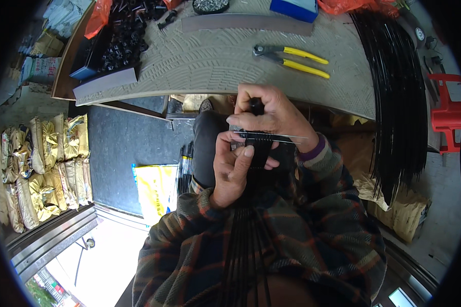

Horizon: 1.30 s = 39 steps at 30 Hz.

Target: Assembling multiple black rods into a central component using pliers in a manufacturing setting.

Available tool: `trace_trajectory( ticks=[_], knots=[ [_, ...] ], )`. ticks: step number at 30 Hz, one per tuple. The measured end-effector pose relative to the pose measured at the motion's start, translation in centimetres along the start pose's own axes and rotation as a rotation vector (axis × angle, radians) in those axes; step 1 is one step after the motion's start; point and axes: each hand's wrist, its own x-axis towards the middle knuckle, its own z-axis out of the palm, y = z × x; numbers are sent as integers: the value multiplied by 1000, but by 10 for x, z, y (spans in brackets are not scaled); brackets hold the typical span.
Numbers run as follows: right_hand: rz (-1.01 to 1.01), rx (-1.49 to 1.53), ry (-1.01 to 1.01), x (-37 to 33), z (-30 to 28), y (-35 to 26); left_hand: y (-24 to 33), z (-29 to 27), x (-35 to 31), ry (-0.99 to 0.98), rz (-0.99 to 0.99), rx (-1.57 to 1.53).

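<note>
My left hand (230, 169) is closed on a small black flat piece (261, 149), its thumb pressed to the near face. Several thin black strands (241, 230) hang below it across my plaid jacket. Two thin, pale metal wires (287, 137) lie across the top of the piece and stick out to the right. Just above, my right hand (276, 112) is curled round a dark, rounded object (256, 105), whose kind I cannot make out. Its thumb and fingertips sit close to the wires and the top of the black piece.
Yellow-handled pincers (292, 60) lie on the grey worktable (200, 66). Black plastic parts (125, 48) are heaped at its left, near a metal strip (246, 21). Long black strands (399, 97) hang over the right edge, beside a red stool (445, 110). Stacked sacks (46, 163) stand left.
</note>
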Motion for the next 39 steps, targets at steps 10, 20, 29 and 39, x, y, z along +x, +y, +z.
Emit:
trace_trajectory(
  ticks=[10, 20, 29, 39],
  knots=[
    [-5, 82, -28, 0, -2, -3, 4, 6, 1, 17, -6, 44],
    [-3, 543, 568, -69, 39, 28, 3, -1, 4, 175, 66, 66],
    [-77, 496, 641, -63, 56, 22, -2, -1, 6, 131, 197, 50],
    [54, 376, 429, -52, 53, 24, 12, 1, 5, 216, 142, 69]
  ],
)
